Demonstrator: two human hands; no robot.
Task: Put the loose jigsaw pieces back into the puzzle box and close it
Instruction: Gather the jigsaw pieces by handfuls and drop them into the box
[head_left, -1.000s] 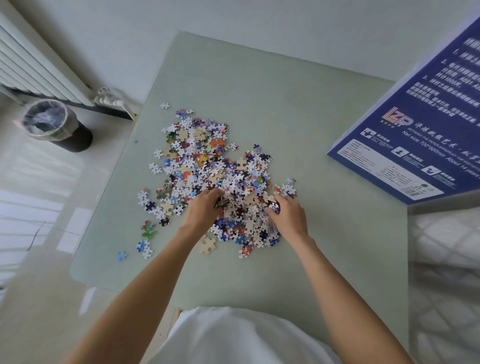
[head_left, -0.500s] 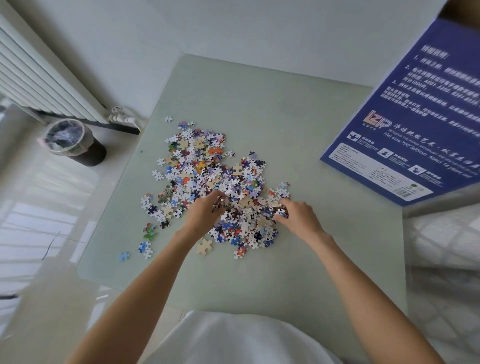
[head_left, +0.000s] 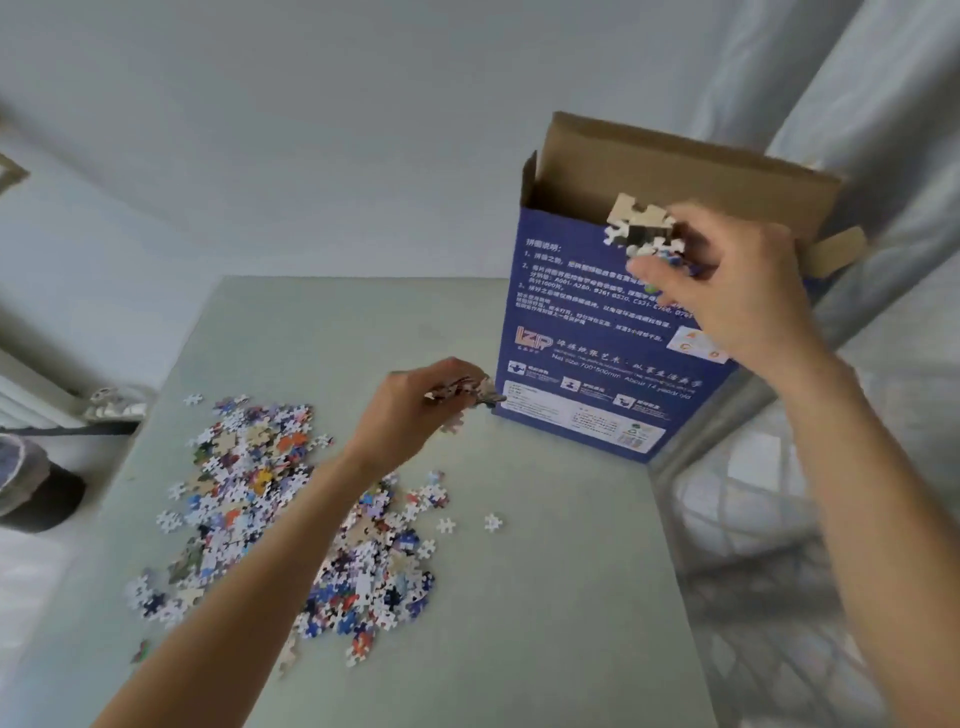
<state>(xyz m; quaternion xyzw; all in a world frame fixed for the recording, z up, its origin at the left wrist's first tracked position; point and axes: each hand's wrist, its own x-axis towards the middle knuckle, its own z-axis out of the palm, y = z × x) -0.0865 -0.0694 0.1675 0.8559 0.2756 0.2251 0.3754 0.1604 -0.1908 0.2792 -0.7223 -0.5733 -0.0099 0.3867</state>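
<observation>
A tall blue puzzle box (head_left: 587, 332) stands upright at the table's far right, its brown top flaps open. My right hand (head_left: 727, 280) is raised at the box's open top, shut on a handful of jigsaw pieces (head_left: 641, 231). My left hand (head_left: 415, 410) hovers lower, just left of the box's base, shut on another bunch of pieces (head_left: 467, 389). A loose pile of jigsaw pieces (head_left: 260, 499) is spread over the left half of the pale green table (head_left: 545, 597). A few single pieces (head_left: 492, 521) lie apart to the right of the pile.
A dark waste bin (head_left: 36, 488) stands on the floor left of the table, below a white radiator (head_left: 31, 405). A curtain (head_left: 883, 130) hangs behind the box on the right. The table's right edge runs close to the box.
Both hands have lifted off the pile, each holding pieces. The right hand rose to the box's open top, the left moved toward the box's base. The view tilted up and right.
</observation>
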